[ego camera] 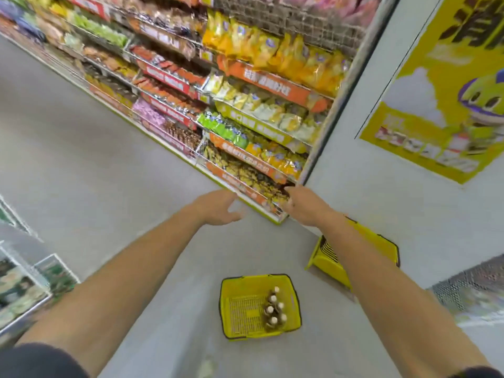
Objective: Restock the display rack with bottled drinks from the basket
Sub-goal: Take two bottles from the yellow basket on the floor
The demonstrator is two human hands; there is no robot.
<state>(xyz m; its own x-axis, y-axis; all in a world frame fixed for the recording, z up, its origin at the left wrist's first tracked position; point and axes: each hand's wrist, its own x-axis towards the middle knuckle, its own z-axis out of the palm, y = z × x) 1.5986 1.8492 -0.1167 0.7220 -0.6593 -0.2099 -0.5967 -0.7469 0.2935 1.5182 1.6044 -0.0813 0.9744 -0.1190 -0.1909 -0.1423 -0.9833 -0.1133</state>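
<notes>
Grey shop floor spreads underfoot, and on it sits a yellow basket (296,301) with black handles, holding a cluster of white-capped bottled drinks (274,309) along its right side. Beyond it, a second yellow basket (327,261) lies tipped against the white wall. Both bare arms stretch forward: the left hand (218,208) is empty, fingers loosely spread, while the right hand (302,205) reaches the bottom shelf corner (its fingers are turned away, so I cannot tell their grip). Snack shelves (259,85) rise behind, beside a yellow poster (450,91).
</notes>
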